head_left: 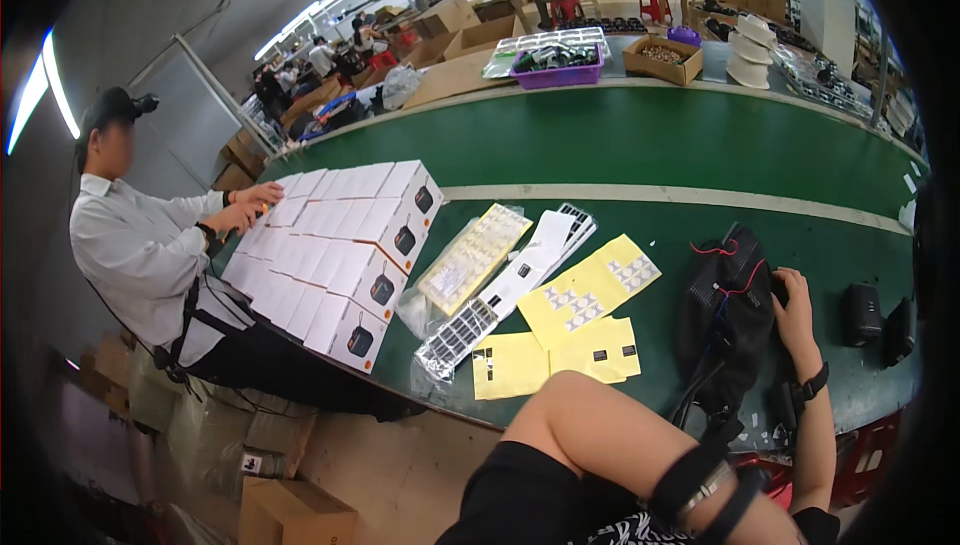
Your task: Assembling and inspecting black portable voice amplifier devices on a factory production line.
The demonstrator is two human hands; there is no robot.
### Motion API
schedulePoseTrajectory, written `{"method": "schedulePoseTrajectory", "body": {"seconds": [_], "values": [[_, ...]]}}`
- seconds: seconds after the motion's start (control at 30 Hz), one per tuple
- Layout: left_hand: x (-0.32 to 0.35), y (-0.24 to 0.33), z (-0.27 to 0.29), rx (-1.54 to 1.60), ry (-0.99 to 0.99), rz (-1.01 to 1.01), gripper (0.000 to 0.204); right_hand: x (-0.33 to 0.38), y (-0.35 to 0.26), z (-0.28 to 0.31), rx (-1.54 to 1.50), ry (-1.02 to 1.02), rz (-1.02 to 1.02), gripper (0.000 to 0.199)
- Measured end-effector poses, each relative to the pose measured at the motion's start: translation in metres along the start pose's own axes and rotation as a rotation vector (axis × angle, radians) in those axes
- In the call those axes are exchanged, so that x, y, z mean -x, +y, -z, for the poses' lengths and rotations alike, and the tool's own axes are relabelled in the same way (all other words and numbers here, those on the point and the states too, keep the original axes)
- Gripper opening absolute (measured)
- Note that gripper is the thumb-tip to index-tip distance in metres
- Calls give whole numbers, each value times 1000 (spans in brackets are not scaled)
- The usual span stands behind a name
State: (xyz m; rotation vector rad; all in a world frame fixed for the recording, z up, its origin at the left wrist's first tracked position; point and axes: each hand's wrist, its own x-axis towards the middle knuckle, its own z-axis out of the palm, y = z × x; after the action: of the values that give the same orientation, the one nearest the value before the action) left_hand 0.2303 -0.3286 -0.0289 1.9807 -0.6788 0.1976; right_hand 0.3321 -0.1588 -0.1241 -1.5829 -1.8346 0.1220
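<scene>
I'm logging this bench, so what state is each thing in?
Right hand: beside the bag, grip unclear
Black bag: lying down, opening unclear
White boxes: closed, in rows
Yellow sheets: overlapping, some stickers on
Purple basket: open, filled
Brown carton: open, filled
Ceiling lights: on

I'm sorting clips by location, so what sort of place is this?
Most likely a factory's assembly or packing area: a long green workbench, rows of matching white boxes stacked on it, and a purple bin heaped with parts suggest so.
</scene>
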Motion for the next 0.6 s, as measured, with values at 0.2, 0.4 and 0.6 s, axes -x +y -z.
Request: {"method": "schedulePoseTrajectory", "body": {"seconds": [0.2, 0.4, 0.6], "values": [[88, 81, 108, 278, 418, 275, 21, 7, 4, 11, 20, 21, -17, 35], [178, 12, 121, 271, 1045, 311, 16, 7, 12, 5, 46, -34, 35, 41], [239, 60, 77, 283, 1341, 408, 17, 7, 5, 13, 85, -60, -8, 43]]}}
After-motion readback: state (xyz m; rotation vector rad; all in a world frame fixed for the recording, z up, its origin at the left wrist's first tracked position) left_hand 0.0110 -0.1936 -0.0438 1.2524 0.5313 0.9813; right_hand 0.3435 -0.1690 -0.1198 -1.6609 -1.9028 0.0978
